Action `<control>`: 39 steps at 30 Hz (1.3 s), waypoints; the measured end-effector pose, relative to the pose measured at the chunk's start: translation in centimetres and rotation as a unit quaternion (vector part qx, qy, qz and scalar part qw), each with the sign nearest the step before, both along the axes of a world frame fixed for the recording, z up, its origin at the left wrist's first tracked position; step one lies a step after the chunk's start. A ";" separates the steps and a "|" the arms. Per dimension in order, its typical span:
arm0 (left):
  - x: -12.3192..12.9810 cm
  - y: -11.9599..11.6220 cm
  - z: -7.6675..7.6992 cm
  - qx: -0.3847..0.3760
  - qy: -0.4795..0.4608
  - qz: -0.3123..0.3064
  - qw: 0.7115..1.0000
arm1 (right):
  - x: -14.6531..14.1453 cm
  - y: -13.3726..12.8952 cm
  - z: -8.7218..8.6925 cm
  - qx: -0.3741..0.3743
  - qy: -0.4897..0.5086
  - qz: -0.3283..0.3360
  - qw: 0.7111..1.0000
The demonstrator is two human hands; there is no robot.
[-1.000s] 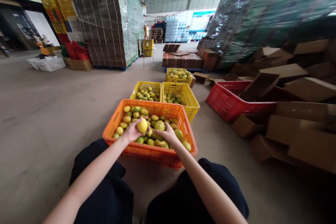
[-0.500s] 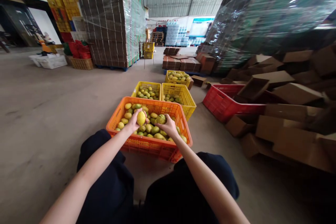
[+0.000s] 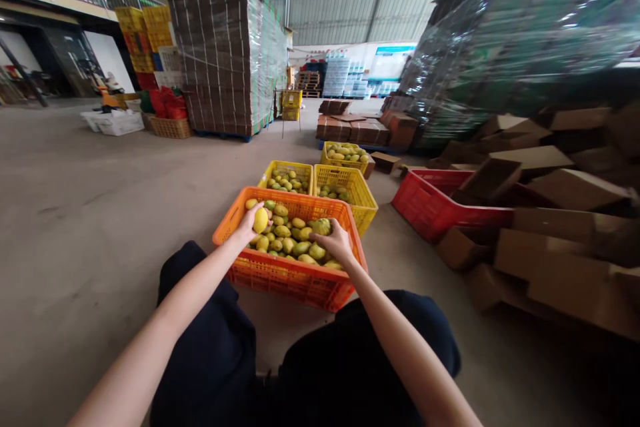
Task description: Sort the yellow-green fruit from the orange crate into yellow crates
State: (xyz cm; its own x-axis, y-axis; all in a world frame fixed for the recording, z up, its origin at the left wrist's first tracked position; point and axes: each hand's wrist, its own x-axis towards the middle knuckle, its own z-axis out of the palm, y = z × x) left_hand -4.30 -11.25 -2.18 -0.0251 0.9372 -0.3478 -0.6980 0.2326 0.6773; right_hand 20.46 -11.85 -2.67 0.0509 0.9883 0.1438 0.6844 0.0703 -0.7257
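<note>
My left hand is closed round a smooth yellow, mango-like fruit, held over the left part of an orange plastic crate. Over the crate's right part, my right hand grips a greener fruit with a ridged, streaked skin between thumb and fingers. Many loose yellow-green fruits lie below both hands inside the crate. The far fingers of each hand are partly hidden behind the fruit.
Behind the orange crate stand two yellow crates with fruit, and a further yellow crate beyond. To the right are a red crate and heaped cardboard boxes. Wrapped pallet stacks rise further back.
My hands have moved further apart, the left one leftwards and the right one rightwards, each keeping its fruit. The whole view has shifted slightly, with the surroundings now further right and lower.
</note>
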 end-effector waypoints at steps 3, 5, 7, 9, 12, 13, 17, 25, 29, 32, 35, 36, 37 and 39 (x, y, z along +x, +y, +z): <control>-1.1 -0.2 -2.1 -0.033 -0.008 -0.008 0.999 | 0.0 0.0 -0.5 0.006 0.015 0.003 1.000; -1.8 -0.3 -3.8 -0.049 -0.010 -0.009 0.999 | 0.0 0.2 -1.0 0.016 0.028 0.009 0.999; -2.5 -0.4 -5.5 -0.058 -0.012 -0.008 0.998 | 0.0 0.3 -1.5 0.035 0.045 0.025 0.998; -3.0 -0.1 -6.8 -0.065 -0.014 -0.007 0.998 | -0.3 0.2 -1.8 0.065 0.058 0.039 0.995; -3.6 0.6 -7.5 -0.065 -0.026 -0.014 0.997 | -0.9 -0.5 -1.9 0.063 0.086 0.028 0.994; -3.7 0.8 -7.4 -0.063 -0.034 -0.019 0.997 | -1.2 -0.7 -1.9 0.044 0.101 0.022 0.994; -4.0 1.4 -6.4 -0.038 -0.066 -0.038 0.996 | -1.5 -1.3 -2.2 -0.041 0.147 0.015 0.988; -0.3 1.9 -6.4 0.002 -0.051 -0.116 0.992 | -0.8 -0.1 -3.2 0.004 0.238 -0.013 0.971; 2.4 3.4 -6.1 0.027 -0.019 -0.124 0.992 | -0.9 1.0 -3.0 -0.035 0.303 -0.008 0.952; 3.4 4.4 -5.4 0.061 0.007 -0.126 0.990 | -1.3 2.6 -2.0 -0.044 0.360 0.020 0.932; 3.7 5.1 -4.5 0.122 0.059 -0.146 0.980 | -1.8 4.6 -1.2 -0.085 0.444 0.060 0.890; 3.8 5.2 -4.3 0.142 0.082 -0.152 0.975 | -1.9 5.1 -1.1 -0.103 0.461 0.072 0.878; 3.8 5.4 -4.2 0.161 0.107 -0.154 0.969 | -2.1 5.4 -1.2 -0.118 0.470 0.081 0.871; 3.8 5.4 -4.2 0.186 0.151 -0.146 0.960 | -2.3 5.6 -1.8 -0.131 0.465 0.089 0.871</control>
State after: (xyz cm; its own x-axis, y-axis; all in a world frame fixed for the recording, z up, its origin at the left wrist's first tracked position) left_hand -0.51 -5.83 -6.33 0.2097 0.9777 -0.0066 -0.3982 0.0916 0.9127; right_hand 18.16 -6.30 -4.43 -0.1330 0.9851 -0.1092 -0.2137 -0.1361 -0.9674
